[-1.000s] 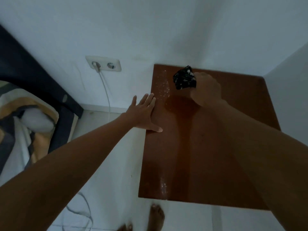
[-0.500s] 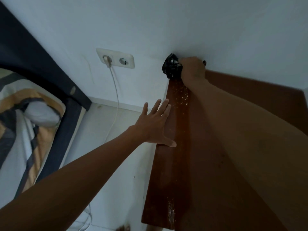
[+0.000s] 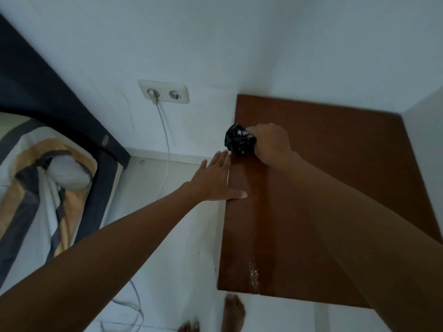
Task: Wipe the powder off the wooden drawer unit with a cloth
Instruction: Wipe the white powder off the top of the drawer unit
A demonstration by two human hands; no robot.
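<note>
The wooden drawer unit point(image 3: 335, 188) shows its reddish-brown top, set into a corner of white walls. My right hand point(image 3: 272, 144) grips a crumpled black cloth point(image 3: 238, 139) and presses it on the top near the left edge. My left hand point(image 3: 219, 179) lies flat with straight fingers against the unit's left edge, its thumb resting on the top. White powder point(image 3: 254, 275) speckles the surface near the front edge, with a faint trail running back toward the cloth.
A double wall socket point(image 3: 165, 93) with a white cable plugged in sits left of the unit. A bed with striped bedding point(image 3: 36, 188) and a dark frame fills the left. My bare feet point(image 3: 233, 310) stand on the pale floor in front.
My right hand has pulled the cloth from the back left corner toward me along the left edge. The powder near the back is gone. My left hand has stayed at the left edge.
</note>
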